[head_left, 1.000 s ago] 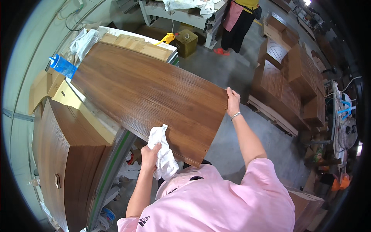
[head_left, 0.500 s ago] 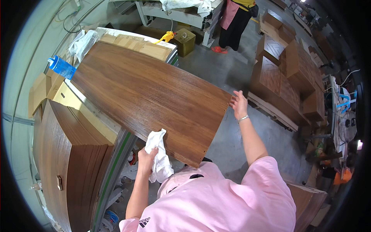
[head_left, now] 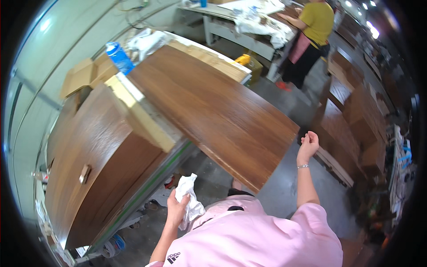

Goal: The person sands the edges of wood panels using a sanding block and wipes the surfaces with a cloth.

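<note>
Just off the near right corner of the long dark-brown wooden panel [head_left: 213,111], right hand [head_left: 308,143] hangs loosely curled, empty; left hand [head_left: 177,209] is clenched around a crumpled white cloth [head_left: 189,200], below its near edge.

My one head camera looks steeply down from above my pink shoulders, facing twelve o'clock across the brown panel [head_left: 209,111], quite near.
</note>
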Demonstrator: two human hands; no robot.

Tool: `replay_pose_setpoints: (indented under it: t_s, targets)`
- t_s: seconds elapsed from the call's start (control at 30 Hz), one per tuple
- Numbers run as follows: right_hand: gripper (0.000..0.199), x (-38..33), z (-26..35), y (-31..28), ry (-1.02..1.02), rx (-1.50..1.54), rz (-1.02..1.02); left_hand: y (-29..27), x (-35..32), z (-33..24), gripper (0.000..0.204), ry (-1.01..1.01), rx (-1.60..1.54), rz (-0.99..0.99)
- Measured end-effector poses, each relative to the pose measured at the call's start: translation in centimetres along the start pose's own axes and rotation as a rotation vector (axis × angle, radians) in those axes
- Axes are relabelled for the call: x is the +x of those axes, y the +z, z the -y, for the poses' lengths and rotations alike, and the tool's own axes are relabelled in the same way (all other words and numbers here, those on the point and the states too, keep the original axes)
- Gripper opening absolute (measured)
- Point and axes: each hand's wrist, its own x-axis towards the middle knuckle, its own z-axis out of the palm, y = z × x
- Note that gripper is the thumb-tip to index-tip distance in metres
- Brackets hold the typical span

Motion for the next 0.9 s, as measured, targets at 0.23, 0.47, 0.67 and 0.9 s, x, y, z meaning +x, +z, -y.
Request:
replay_pose_setpoints:
  t_s: [0.23,0.47,0.67,0.9]
  targets:
    - [0.006,-21.5,14.3,7.6,-0.187,0.158,0.864,-8.0,-6.7,-1.4,0.031,0.119,-0.102,-0.184]
    - [0.065,-41.9,19.5,5.2,-0.141,0.399,1.941,-12.7,-11.2,-4.1,0.033,0.358,-0.361,-0.280]
    - [0.075,-46.8,20.7,4.9,-0.057,0.435,1.919,-16.5,-12.9,-3.9,0.058,0.453,-0.208,-0.032]
    - [0.037,-41.7,23.9,8.2,0.020,0.481,1.436,-24.6,-11.9,-9.7,0.030,0.806,0.392,-0.464]
